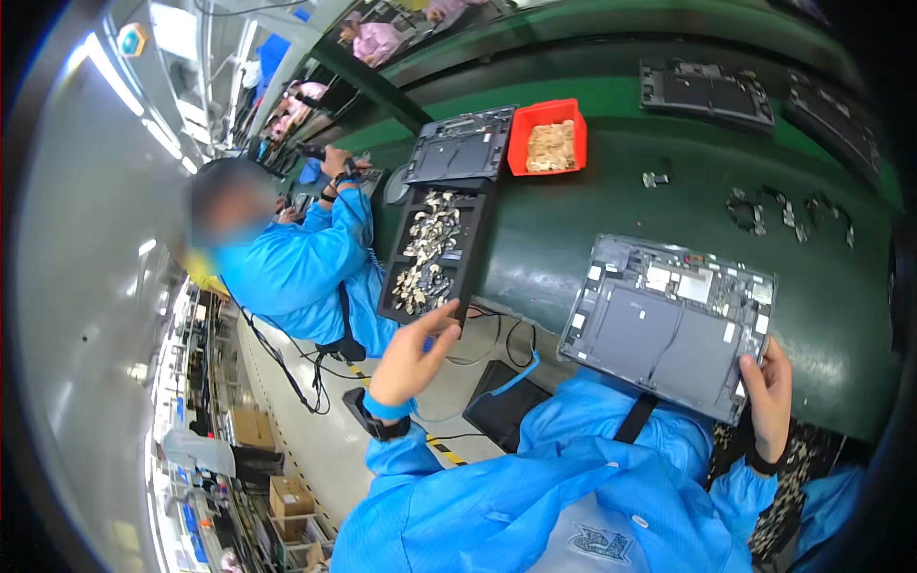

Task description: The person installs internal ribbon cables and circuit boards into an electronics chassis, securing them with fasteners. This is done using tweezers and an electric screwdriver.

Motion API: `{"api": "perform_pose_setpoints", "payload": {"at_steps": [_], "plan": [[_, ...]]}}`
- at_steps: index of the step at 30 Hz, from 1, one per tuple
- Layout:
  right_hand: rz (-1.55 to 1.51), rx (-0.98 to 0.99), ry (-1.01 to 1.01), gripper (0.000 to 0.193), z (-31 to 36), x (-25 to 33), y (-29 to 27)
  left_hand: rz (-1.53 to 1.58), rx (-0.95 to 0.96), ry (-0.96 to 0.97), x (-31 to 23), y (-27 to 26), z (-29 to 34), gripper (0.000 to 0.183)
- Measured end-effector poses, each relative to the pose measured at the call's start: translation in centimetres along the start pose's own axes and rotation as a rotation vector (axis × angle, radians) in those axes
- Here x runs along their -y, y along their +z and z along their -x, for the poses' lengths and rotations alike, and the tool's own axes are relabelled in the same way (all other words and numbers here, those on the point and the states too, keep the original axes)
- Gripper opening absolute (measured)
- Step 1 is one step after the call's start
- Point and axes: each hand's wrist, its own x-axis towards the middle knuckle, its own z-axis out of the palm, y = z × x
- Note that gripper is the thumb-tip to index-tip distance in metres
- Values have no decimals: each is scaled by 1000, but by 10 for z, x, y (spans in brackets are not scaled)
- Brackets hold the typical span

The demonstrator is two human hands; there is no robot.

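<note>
In front of me an opened laptop base rests at the table's near edge, its dark battery and circuit boards bare. My right hand grips its right edge, thumb on top and the other fingers partly hidden. My left hand is off to the left, its index finger stretched out and thumb apart, with nothing visible in it. Its fingertips are by the near corner of a black compartmented tray; I cannot tell whether they touch it. Small gold and dark metal parts lie heaped in the tray.
Another opened base sits behind the tray, beside a red bin of tan pieces. More bases stand at the far right. Small parts and cables lie on the green table. A co-worker in blue sits at left.
</note>
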Motion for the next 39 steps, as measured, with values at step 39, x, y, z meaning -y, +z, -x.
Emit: {"api": "perform_pose_setpoints", "payload": {"at_steps": [39], "plan": [[788,-399,-155,41,21,52,18,921,-302,213,-12,16,-139,14]]}}
